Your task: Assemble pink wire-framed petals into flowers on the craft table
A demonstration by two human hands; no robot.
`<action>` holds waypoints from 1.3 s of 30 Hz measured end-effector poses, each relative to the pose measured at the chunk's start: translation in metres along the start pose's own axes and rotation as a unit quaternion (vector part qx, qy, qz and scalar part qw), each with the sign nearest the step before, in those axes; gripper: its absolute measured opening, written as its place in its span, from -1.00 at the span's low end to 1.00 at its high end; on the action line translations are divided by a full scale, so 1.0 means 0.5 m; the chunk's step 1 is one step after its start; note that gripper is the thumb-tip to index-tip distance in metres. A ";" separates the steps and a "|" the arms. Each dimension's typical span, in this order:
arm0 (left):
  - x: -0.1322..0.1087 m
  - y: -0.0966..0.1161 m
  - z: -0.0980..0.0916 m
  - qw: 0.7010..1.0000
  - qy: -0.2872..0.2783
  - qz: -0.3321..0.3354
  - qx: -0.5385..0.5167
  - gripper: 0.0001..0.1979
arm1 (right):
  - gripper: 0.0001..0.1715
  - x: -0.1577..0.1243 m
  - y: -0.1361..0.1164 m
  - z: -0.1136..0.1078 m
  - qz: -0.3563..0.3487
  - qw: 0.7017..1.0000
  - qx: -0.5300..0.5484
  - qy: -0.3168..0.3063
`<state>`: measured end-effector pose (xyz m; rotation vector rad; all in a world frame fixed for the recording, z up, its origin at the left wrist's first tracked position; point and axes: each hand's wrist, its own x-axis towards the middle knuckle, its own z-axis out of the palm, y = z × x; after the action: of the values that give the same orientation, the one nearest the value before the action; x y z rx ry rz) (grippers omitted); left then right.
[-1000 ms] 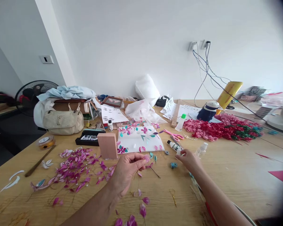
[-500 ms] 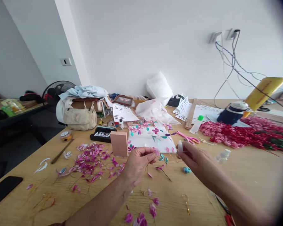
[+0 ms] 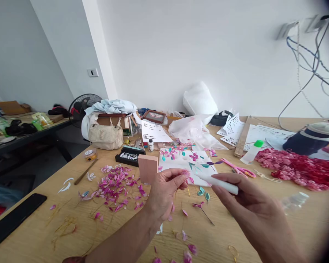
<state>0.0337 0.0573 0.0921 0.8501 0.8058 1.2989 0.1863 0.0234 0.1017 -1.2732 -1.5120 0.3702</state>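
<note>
Wooden table (image 3: 219, 241), work apparently partway. Set back toward the far edge, a white sheet (image 3: 178, 164) carries flowers (image 3: 193, 156) seemingly already laid out; inward from the left edge, a heap of loose petals (image 3: 116, 188) lies unassembled. Over the middle, the right hand (image 3: 254, 212) and left hand (image 3: 164, 191) face each other, pinching, respectively, 1 white tube (image 3: 223, 183) and, just beside its tip, 1 small pink petal (image 3: 185, 173).

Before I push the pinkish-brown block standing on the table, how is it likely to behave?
The block may tip if pushed near the top of its broad face, because it stands upright and looks thin from front to back. It is probably stiff, as its edges look straight. Rolling seems unlikely, since its faces look flat.
</note>
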 end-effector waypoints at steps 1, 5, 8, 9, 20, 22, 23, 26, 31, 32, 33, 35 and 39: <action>-0.002 0.003 0.001 1.000 0.002 -0.003 0.003 -0.85 | -0.82 -0.002 -0.001 0.006 0.008 1.000 0.028 -0.007; -0.012 0.012 0.005 1.000 0.006 -0.015 0.014 -0.85 | -0.82 -0.013 -0.008 0.018 0.021 0.999 0.044 -0.017; -0.016 0.014 0.006 1.000 0.001 -0.006 0.017 -0.84 | -0.80 -0.024 -0.015 0.017 -0.012 0.998 -0.068 -0.004; -0.016 0.013 0.006 1.000 -0.002 -0.001 0.017 -0.84 | -0.80 -0.027 -0.017 0.017 -0.024 0.994 -0.110 0.006; -0.016 0.002 0.004 0.999 0.008 -0.005 0.035 -0.83 | -0.83 -0.030 -0.010 0.025 -0.218 0.944 -0.242 0.043; -0.016 0.002 0.005 0.999 0.012 -0.018 0.039 -0.82 | -0.84 -0.029 -0.008 0.025 -0.225 0.942 -0.245 0.036; -0.016 0.002 0.005 0.999 0.014 -0.022 0.041 -0.81 | -0.85 -0.029 -0.008 0.025 -0.233 0.940 -0.248 0.032; -0.016 0.002 0.005 0.998 0.013 -0.024 0.050 -0.81 | -0.86 -0.027 -0.007 0.025 -0.253 0.932 -0.258 0.028; -0.017 0.001 0.004 0.998 0.011 -0.026 0.058 -0.81 | -0.89 -0.023 -0.004 0.030 -0.294 0.919 -0.259 0.038; -0.017 0.000 0.004 0.998 0.010 -0.028 0.057 -0.81 | -0.90 -0.023 -0.003 0.031 -0.304 0.916 -0.258 0.038; -0.017 0.000 0.005 0.998 0.008 -0.031 0.056 -0.81 | -0.90 -0.022 -0.001 0.032 -0.312 0.914 -0.257 0.039; -0.017 0.000 0.005 0.998 0.004 -0.032 0.057 -0.81 | -0.90 -0.022 0.001 0.034 -0.324 0.910 -0.254 0.042; -0.017 0.002 0.007 0.998 0.004 -0.033 0.060 -0.81 | -0.89 -0.025 0.002 0.033 -0.321 0.914 -0.243 0.043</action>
<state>0.0353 0.0485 0.0949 0.9068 0.9172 1.2056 0.1713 0.0196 0.0883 -1.0501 -1.9064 -0.5153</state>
